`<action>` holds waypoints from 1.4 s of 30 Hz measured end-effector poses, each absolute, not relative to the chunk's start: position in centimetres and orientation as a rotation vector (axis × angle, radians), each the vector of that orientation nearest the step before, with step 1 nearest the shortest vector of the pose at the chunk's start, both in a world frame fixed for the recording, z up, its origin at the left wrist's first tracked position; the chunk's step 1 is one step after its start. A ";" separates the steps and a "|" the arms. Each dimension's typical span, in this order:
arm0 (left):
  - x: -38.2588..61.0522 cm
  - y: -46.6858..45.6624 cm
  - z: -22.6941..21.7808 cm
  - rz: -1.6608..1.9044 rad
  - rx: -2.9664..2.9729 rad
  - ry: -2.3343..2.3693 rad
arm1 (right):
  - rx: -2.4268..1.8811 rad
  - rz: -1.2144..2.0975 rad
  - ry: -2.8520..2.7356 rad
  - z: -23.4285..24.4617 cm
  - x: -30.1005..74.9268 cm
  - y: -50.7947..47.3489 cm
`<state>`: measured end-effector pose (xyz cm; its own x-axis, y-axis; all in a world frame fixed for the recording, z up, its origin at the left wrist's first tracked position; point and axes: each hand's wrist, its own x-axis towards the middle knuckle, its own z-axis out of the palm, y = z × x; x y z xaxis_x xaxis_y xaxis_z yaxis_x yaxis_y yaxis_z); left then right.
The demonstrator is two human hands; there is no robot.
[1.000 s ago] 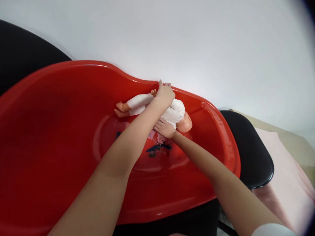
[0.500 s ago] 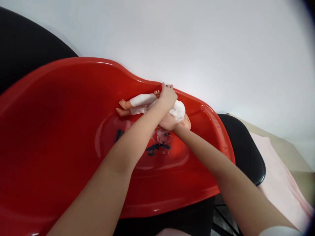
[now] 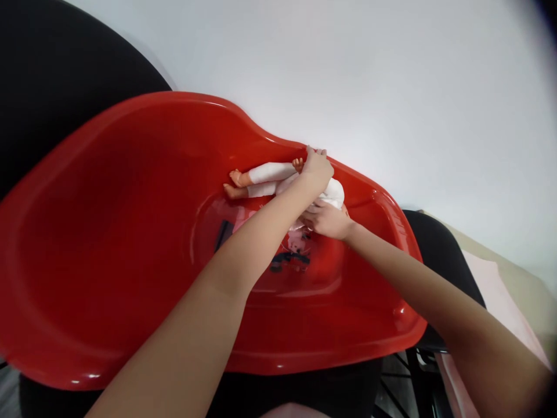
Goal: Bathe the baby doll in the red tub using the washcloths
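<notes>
A doll in white clothes [image 3: 272,172] lies along the far inner wall of a red plastic tub [image 3: 130,244], its bare feet pointing left. My left hand [image 3: 318,168] reaches over its upper body, fingers curled around its far side by the rim. One small doll hand [image 3: 298,165] shows beside my left wrist. My right hand [image 3: 328,219] lies against the near side of the doll's white top, fingers stretched toward the left and partly hidden under my left forearm. Most of the doll's head is covered by my right hand and wrist.
A dark and pink picture [image 3: 296,249] shows on the tub's bottom, with what looks like shallow water over it. The tub rests on black chairs [image 3: 439,255] against a white wall [image 3: 348,69]. Pale pink cloth [image 3: 491,284] lies at the right.
My right hand has drawn up and outward along the doll's near side, showing more of its back. My left hand stays on the doll. The whole view has shifted slightly.
</notes>
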<state>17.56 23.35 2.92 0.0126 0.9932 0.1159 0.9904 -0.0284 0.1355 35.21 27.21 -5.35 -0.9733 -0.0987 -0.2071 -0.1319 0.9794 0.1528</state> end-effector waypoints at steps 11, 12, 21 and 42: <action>17.1 22.5 3.7 0.215 2.236 2.167 | 0.165 0.261 2.815 -9.4 43.3 27.6; 17.1 22.5 3.7 0.219 2.227 2.160 | 0.166 0.237 2.799 -10.1 43.9 27.2; 17.3 23.0 3.3 0.201 2.239 2.165 | 0.042 0.318 3.127 -0.5 41.3 24.9; 17.2 23.1 3.3 0.275 2.194 2.143 | 0.139 0.092 2.977 -7.3 43.8 23.8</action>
<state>17.16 23.11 3.32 0.0160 0.9964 0.0838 0.9852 -0.0300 0.1689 43.83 23.81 -7.25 -0.9829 0.0972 -0.1562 0.0873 0.9938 0.0688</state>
